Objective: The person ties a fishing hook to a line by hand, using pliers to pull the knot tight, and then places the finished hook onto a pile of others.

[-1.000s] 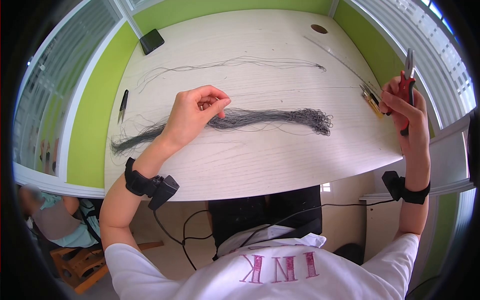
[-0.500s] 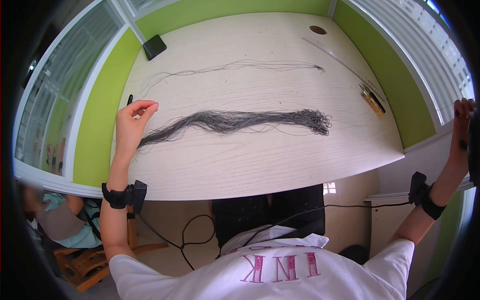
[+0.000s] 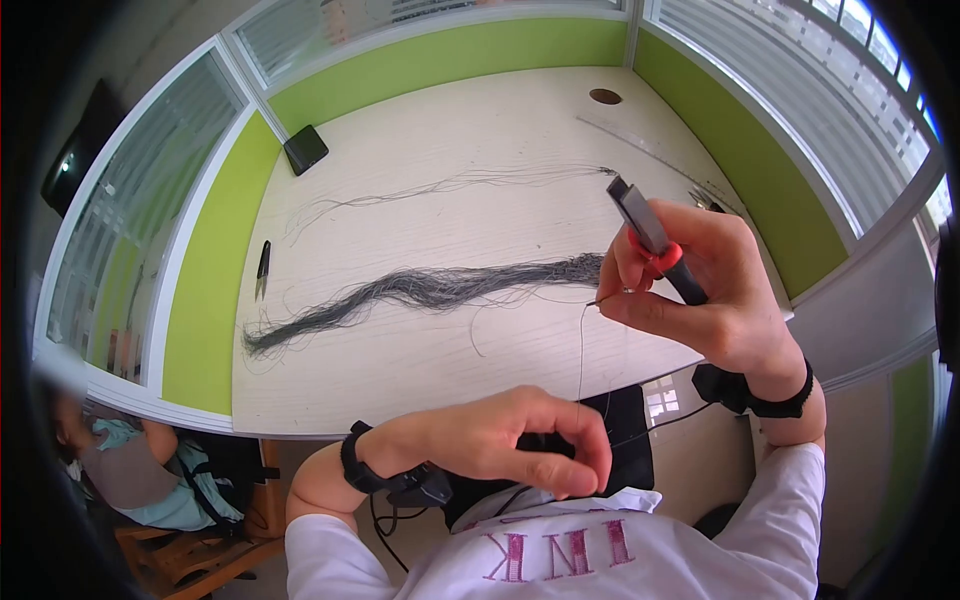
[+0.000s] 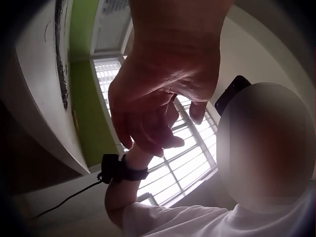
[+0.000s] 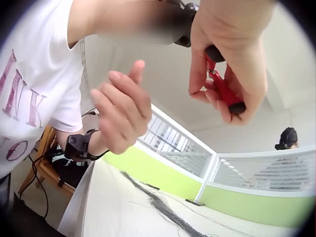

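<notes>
My right hand (image 3: pixel 725 290) holds a pair of pliers (image 3: pixel 640 220) with red and black handles, their jaws pointing up and to the left. Its thumb and index fingertip also pinch a thin strand (image 3: pixel 582 345) with a small dark bit at the tip. That strand hangs toward my left hand (image 3: pixel 500 440), which hovers past the table's front edge, fingers loosely bent and thumb apart. In the right wrist view nothing shows in the left hand (image 5: pixel 123 111). A long bundle of thin dark strands (image 3: pixel 430 290) lies across the table, its right end hidden behind the right hand.
A thinner group of strands (image 3: pixel 450 184) lies farther back. Small black scissors (image 3: pixel 263 272) and a black flat object (image 3: pixel 306 150) are at the left. Toward the right lie a clear ruler (image 3: pixel 650 148) and several tools (image 3: pixel 706 200). Green partitions (image 3: pixel 450 65) enclose the table.
My right hand has come in from the far right with the pliers to the front of the table. My left hand has moved from the left side, down and right, and its thumb and fingers have parted.
</notes>
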The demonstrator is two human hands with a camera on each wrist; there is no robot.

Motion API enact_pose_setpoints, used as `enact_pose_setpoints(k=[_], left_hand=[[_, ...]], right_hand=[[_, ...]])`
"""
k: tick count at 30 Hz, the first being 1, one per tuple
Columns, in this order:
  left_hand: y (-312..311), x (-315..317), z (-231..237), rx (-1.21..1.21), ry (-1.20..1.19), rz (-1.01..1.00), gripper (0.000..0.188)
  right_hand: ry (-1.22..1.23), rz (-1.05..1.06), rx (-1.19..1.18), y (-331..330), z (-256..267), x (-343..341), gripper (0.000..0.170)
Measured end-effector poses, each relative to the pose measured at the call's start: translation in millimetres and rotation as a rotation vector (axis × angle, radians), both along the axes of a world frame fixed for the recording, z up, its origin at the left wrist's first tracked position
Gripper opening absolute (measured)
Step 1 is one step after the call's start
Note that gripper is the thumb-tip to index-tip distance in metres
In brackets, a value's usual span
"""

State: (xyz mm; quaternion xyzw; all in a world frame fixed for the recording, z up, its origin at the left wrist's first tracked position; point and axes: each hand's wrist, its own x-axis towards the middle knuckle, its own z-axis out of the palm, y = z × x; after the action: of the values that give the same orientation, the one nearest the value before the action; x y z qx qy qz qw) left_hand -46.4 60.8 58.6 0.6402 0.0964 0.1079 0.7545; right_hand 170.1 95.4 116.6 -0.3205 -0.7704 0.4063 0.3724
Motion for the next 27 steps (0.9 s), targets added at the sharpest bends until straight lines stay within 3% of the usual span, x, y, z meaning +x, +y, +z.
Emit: enact_pose_setpoints(k=[2, 4, 6, 8, 10, 11, 16, 18, 20, 22, 24, 26, 27], left_hand=[[-13, 7, 4, -0.131, -0.162, -0.464, 0.044], [-20, 13, 21, -0.167, -0.684, -0.550, 0.019], [-12, 3, 28, -0.109, -1.027, -0.600, 0.048], [-13, -4, 34, -0.122, -1.384, -0.016, 0.054], [-2, -24, 26, 0.178, -1.072, 0.835, 0.056], [0, -23, 18, 0.170, -1.070, 0.835, 0.056], [4, -18, -15, 0.330, 0.176, 0.710, 0.051], [-8, -17, -18, -0.170, 0.088, 0.145, 0.048], [-17, -6, -22, -0.347, -0.127, -0.283, 0.051], [-19, -2, -3, -0.370, -0.408, -0.367, 0.049], [-25, 1, 1, -0.372, -0.997, -0.208, 0.055], [-19, -5, 13, -0.353, -1.200, 0.311, 0.057], [-2, -4, 7, -0.001, -1.060, 0.647, 0.057]], right_hand=[[0.013, -0.062, 0.075, 5, -4, 6, 0.014], [0.108, -0.102, -0.183, 9, -21, 11, 0.015], [0.013, -0.074, -0.203, 9, -41, 14, 0.016], [0.043, -0.006, -0.289, 2, -53, 13, 0.015], [0.064, 0.015, -0.272, -1, -55, 14, 0.016], [0.088, 0.033, -0.249, -3, -55, 15, 0.016], [0.246, -0.081, -0.164, 9, -43, 21, 0.022], [0.329, -0.105, -0.147, 16, -44, 19, 0.024], [0.290, -0.097, -0.139, 18, -50, 13, 0.023], [0.186, -0.089, -0.248, 16, -58, 6, 0.023], [0.157, -0.077, -0.297, 10, -71, 0, 0.022], [0.180, -0.021, -0.332, 2, -79, -5, 0.023], [0.165, -0.007, -0.300, 0, -82, -6, 0.019]])
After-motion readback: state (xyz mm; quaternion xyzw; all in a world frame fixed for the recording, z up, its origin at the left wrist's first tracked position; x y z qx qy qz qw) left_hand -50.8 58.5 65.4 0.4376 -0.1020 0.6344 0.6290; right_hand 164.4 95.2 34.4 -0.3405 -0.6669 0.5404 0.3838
